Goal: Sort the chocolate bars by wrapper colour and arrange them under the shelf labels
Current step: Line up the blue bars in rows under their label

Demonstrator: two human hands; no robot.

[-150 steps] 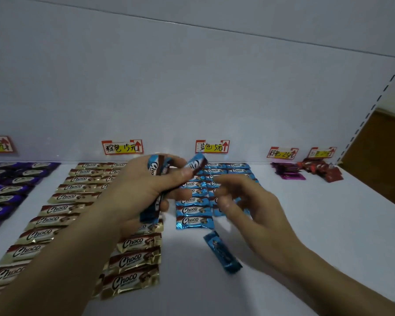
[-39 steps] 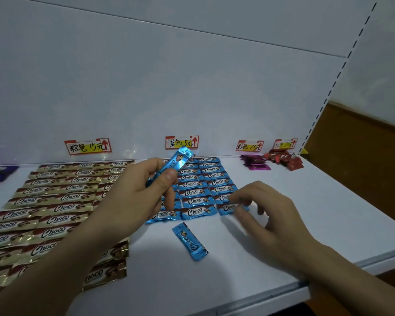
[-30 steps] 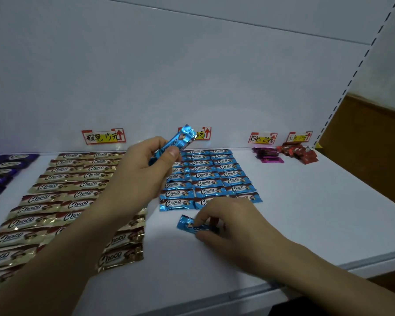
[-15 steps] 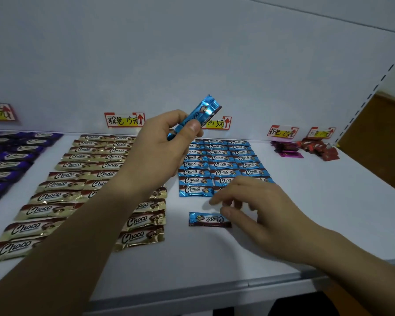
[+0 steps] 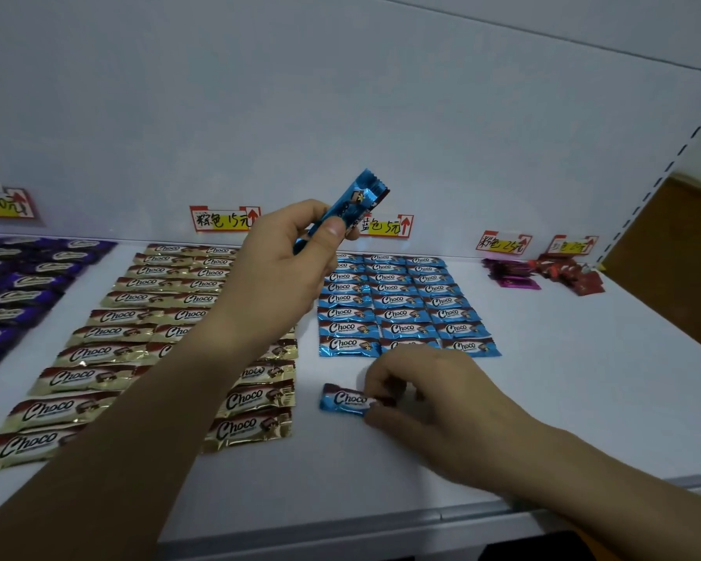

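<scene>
Your left hand (image 5: pixel 284 269): raised above the shelf, thumb and forefinger pinching the raised blue bar (image 5: pixel 349 204) near its lower end.
Raised blue bar: glossy foil, long and flat with a crimped, saw-toothed end, tilted up to the right in front of the blue label (image 5: pixel 385 226).
Your right hand (image 5: pixel 434 394): low on the shelf, fingers curled, fingertips pinching the right end of the loose blue bar (image 5: pixel 343 398).
Loose blue bar: lies flat, lettering up, alone just in front of the blue rows (image 5: pixel 397 305) and beside the gold rows (image 5: pixel 138 317).
Blue rows: three neat columns of shiny foil bars below the blue label.
Gold rows: crinkled gold foil with brown bands, under the brown label (image 5: pixel 223 218); your forearm covers part of them.
Purple bars (image 5: pixel 17 285): dark rows at the far left.
Pink bars (image 5: pixel 510 273) and red bars (image 5: pixel 571 273): small loose heaps at the back right.
Shelf (image 5: pixel 583 378): smooth matt white, with a grey metal front lip (image 5: pixel 381 532).
Back panel (image 5: pixel 340 95): plain white, carrying the paper price tags.
Room: a slotted white upright (image 5: pixel 664 172) at the right, with a brown surface (image 5: pixel 680 244) beyond it.
</scene>
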